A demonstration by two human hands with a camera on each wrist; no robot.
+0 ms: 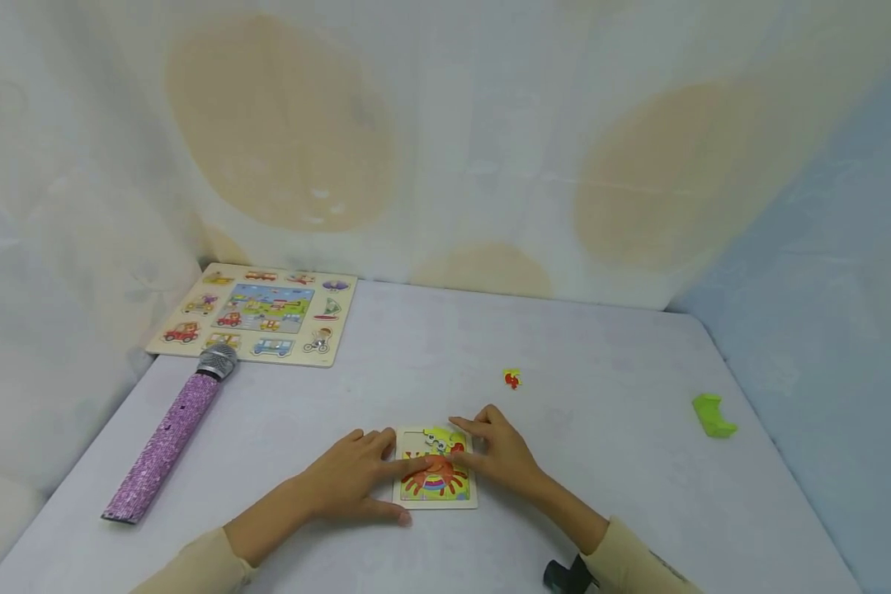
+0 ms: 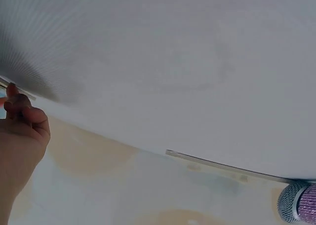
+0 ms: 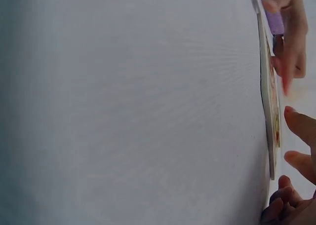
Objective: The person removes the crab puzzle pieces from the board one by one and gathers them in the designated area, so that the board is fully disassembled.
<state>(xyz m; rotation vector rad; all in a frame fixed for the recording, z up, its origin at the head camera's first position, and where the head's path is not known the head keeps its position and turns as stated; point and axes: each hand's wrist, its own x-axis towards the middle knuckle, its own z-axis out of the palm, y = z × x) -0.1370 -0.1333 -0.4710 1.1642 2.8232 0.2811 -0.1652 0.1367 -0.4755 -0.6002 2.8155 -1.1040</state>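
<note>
A small square crab jigsaw puzzle (image 1: 436, 487) in a pale wooden frame lies near the table's front, its upper left corner showing bare board. Across it reaches my left hand (image 1: 347, 478), index finger straight and touching the crab picture, thumb by the lower left edge. At the puzzle's right edge is my right hand (image 1: 506, 455), thumb and index finger extended and apart beside the upper right pieces, other fingers curled. The right wrist view shows those fingers (image 3: 302, 131) close to the frame's edge (image 3: 269, 111). A loose yellow-and-red puzzle piece (image 1: 512, 379) lies beyond the right hand.
A purple glittery microphone (image 1: 167, 445) lies at the left, its head by a wooden vehicle puzzle board (image 1: 327, 351). A green block (image 1: 713, 415) sits far right. By the right sleeve is a black object (image 1: 564, 576). Fabric walls (image 1: 445, 165) enclose the table.
</note>
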